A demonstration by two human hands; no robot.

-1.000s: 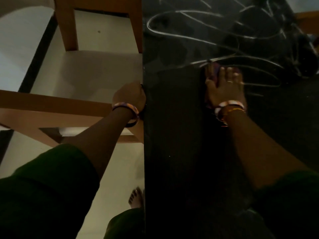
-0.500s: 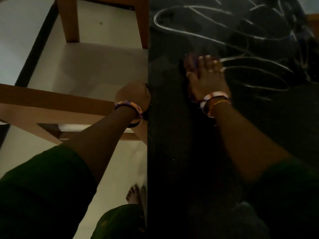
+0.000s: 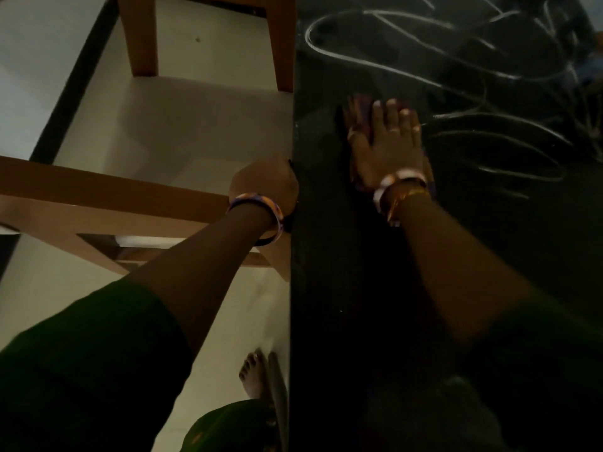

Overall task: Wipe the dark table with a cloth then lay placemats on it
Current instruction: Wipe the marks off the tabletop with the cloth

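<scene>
The dark glossy table (image 3: 342, 272) fills the right half of the view, with pale wet streaks across its far part. My right hand (image 3: 388, 148) lies flat on the table with straight fingers, pressing a purple cloth (image 3: 365, 107) that shows between and beyond the fingers. My left hand (image 3: 266, 182) is curled over the table's left edge; its fingers are hidden under the edge. No placemats are in view.
A wooden chair (image 3: 140, 37) stands left of the table on the pale floor, its lower rail (image 3: 98, 194) close to my left wrist. My bare foot (image 3: 253, 373) stands beside the table's edge at the bottom.
My right hand has slid the cloth leftwards across the table toward its left edge. My left hand has stayed on the edge.
</scene>
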